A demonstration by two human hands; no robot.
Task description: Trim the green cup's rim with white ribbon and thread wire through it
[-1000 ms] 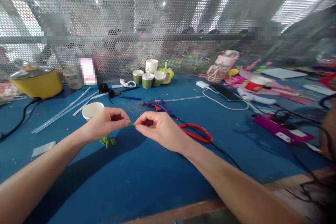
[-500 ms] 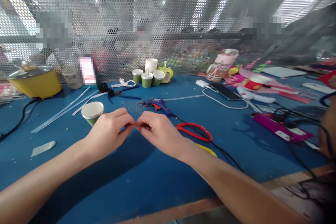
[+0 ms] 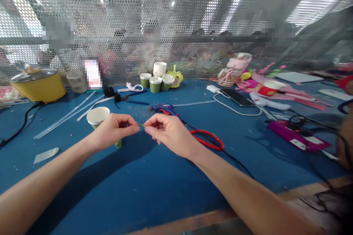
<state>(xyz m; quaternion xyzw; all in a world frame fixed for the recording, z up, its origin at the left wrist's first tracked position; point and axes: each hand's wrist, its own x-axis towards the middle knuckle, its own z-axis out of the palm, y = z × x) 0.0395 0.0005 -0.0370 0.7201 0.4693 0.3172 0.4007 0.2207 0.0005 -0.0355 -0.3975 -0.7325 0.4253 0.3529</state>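
Note:
Between my hands runs a thin green strip [image 3: 141,125], its kind too small to make out. My left hand [image 3: 111,130] is closed in a pinch at one end, thumb against fingers. My right hand [image 3: 172,134] pinches the other end. Below my left hand shows a green fuzzy bit [image 3: 118,143]; whether it belongs to the strip I cannot tell. Partly behind my left hand stands a white-and-green paper cup [image 3: 98,115]. A blue glue gun [image 3: 161,108] lies just beyond my right hand, and red-handled scissors [image 3: 219,142] lie to its right, partly covered.
Small green cups [image 3: 155,85] stand at the back near a mesh screen [image 3: 121,14]. Clear glue sticks [image 3: 63,121] and pliers [image 3: 129,100] lie left. A yellow electric pot [image 3: 38,87] is far left. Rightward are a phone [image 3: 237,97], cables and a purple power strip [image 3: 295,134].
My fingertips have drawn slightly apart, so the green strip now shows between them. The green fuzzy bit has come into view below my left hand. A yellow piece near my right wrist is now hidden.

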